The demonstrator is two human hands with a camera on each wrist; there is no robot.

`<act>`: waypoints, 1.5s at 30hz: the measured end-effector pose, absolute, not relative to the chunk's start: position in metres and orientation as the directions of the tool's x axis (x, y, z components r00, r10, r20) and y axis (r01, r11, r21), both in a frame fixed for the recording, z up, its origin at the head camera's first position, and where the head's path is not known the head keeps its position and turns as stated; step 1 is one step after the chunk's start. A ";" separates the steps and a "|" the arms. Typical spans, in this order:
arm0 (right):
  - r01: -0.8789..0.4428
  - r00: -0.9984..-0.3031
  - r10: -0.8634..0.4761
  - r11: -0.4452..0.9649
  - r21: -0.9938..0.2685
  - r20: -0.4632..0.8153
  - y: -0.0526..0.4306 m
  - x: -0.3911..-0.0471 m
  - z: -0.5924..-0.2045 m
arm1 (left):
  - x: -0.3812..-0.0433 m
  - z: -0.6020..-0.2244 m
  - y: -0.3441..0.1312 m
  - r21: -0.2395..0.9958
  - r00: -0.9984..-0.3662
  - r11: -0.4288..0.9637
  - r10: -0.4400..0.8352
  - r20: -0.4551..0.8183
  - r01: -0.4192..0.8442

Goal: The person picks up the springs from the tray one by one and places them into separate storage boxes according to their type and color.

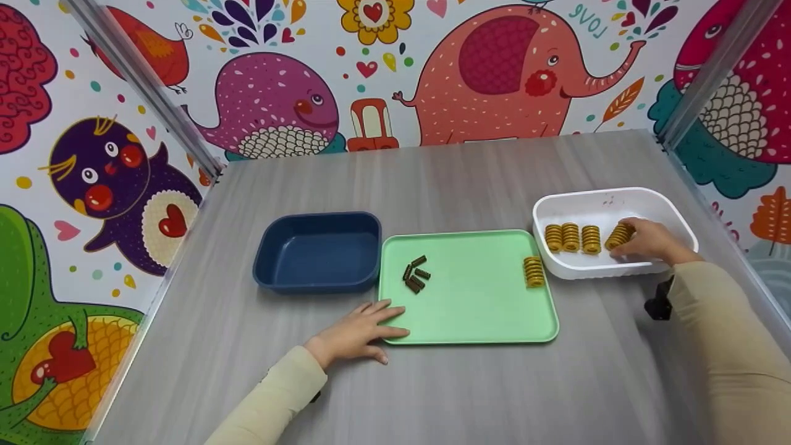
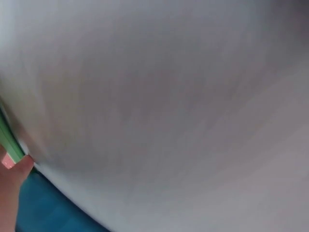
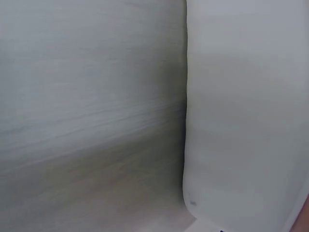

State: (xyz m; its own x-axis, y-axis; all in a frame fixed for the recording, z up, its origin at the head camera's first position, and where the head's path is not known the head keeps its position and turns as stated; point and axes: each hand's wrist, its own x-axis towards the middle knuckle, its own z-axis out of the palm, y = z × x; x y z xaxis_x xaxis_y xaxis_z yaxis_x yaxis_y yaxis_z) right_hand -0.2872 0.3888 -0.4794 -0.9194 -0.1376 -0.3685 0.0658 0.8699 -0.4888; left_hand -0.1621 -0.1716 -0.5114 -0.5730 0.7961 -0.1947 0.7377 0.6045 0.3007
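Note:
My right hand reaches into the white basin and grips a ridged golden-yellow roll, which leans at a slant. Beside it in the basin, several like rolls stand side by side. Another golden roll lies at the right edge of the light green tray. On the tray's left part is a loose cluster of small dark brown ridged pieces. Fingers spread, my left hand rests at the tray's lower left corner. The left wrist view catches only part of that hand.
Left of the tray, close against it, stands a dark blue basin with nothing in it. All this is on a grey wood-grain table. Walls printed with cartoon animals enclose its back and sides, with metal posts at the corners.

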 end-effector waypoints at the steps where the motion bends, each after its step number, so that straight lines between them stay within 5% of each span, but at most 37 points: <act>1: 0.071 -0.918 -0.135 0.869 -0.490 -0.373 0.389 -0.287 -0.479 | -0.162 -0.511 -0.172 0.300 -0.575 0.607 0.794 -0.196 0.736; 23: 0.080 -0.917 -0.166 0.814 -0.576 -0.362 0.388 -0.284 -0.467 | -0.161 -0.514 -0.171 0.293 -0.570 0.597 0.802 -0.181 0.747; 36: -0.144 -0.965 -0.242 0.801 -0.582 -0.095 0.358 -0.279 -0.432 | -0.162 -0.511 -0.172 0.323 -0.573 0.601 0.797 -0.188 0.730; 45: -0.363 -0.902 -0.432 0.749 -0.555 0.007 0.302 -0.266 -0.413 | -0.162 -0.511 -0.171 0.298 -0.569 0.594 0.803 -0.177 0.747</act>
State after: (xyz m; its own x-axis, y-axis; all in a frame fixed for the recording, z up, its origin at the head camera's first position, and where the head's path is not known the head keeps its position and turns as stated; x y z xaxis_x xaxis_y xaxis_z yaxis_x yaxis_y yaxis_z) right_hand -0.2662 0.3021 -0.4131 -0.9019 -0.4320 0.0067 -0.3627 0.7487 -0.5549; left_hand -0.1616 -0.1711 -0.5108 -0.5686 0.8035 -0.1765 0.7472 0.5941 0.2979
